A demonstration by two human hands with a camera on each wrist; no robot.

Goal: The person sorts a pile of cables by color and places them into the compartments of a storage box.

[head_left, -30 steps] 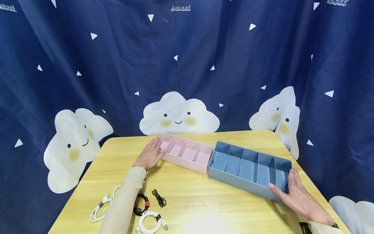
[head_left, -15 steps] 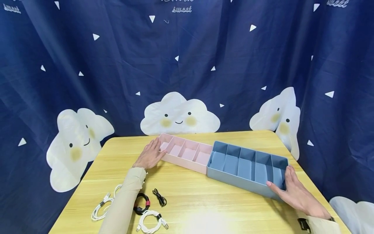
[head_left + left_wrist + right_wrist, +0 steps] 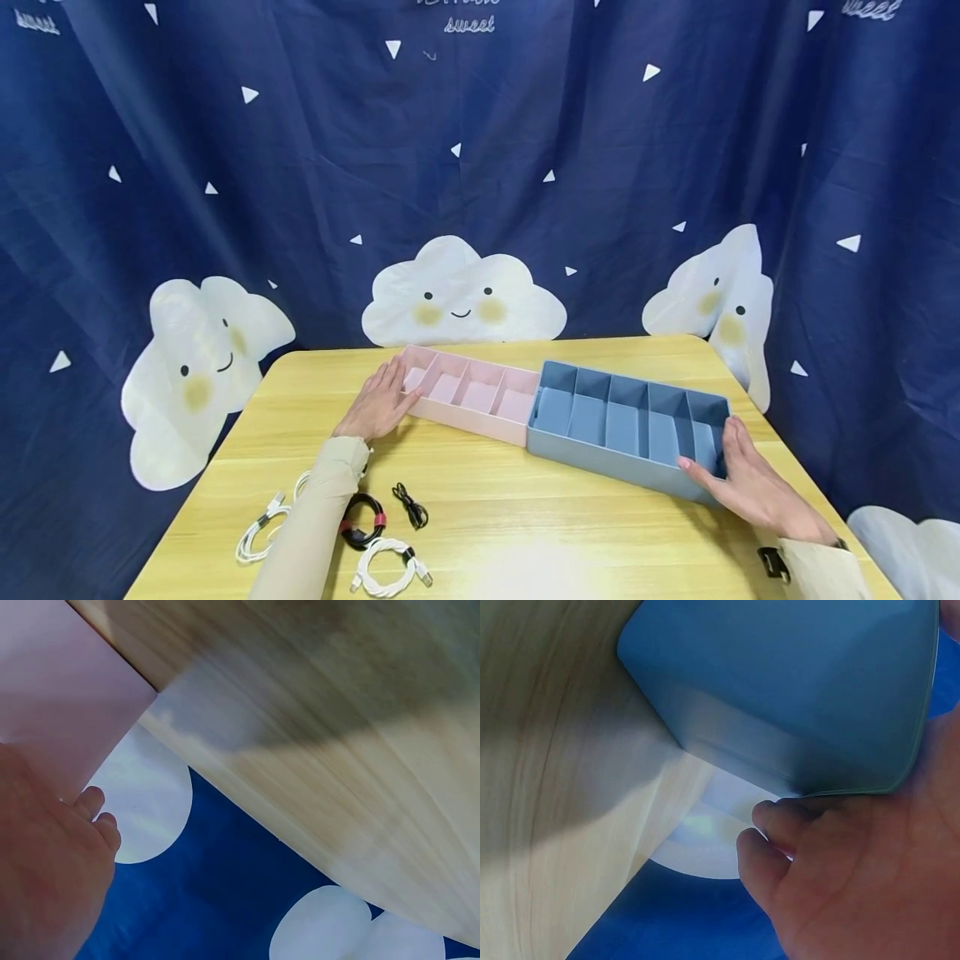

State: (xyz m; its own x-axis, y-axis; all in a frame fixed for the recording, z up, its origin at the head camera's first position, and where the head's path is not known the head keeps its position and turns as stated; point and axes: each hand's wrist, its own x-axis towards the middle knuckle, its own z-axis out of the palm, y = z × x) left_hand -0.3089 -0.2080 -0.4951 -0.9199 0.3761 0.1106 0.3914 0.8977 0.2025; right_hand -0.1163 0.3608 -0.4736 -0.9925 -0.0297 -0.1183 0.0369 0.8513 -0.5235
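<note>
A pink divided box point(image 3: 472, 417) and a longer blue divided box point(image 3: 626, 472) lie end to end on the table, their short ends meeting. My left hand point(image 3: 375, 402) rests with straight fingers against the pink box's left end, its thumb by the front wall. At the blue box's right end is my right hand point(image 3: 761, 483), fingers extended along the end wall and thumb at the front corner. The left wrist view shows the hand point(image 3: 52, 870) beside the pink wall; in the right wrist view the palm point(image 3: 855, 877) is close to the blue wall.
At the front left lie a white cable point(image 3: 258, 529) partly behind my left sleeve, a black cable with a red tie point(image 3: 367, 537), another white cable point(image 3: 386, 546) and a small black cable point(image 3: 410, 506). A blue curtain point(image 3: 480, 167) hangs behind the wooden table point(image 3: 480, 483).
My right hand and the blue box have moved left. The pink box and my left hand have also shifted slightly left, and the narrow gap between the boxes has closed.
</note>
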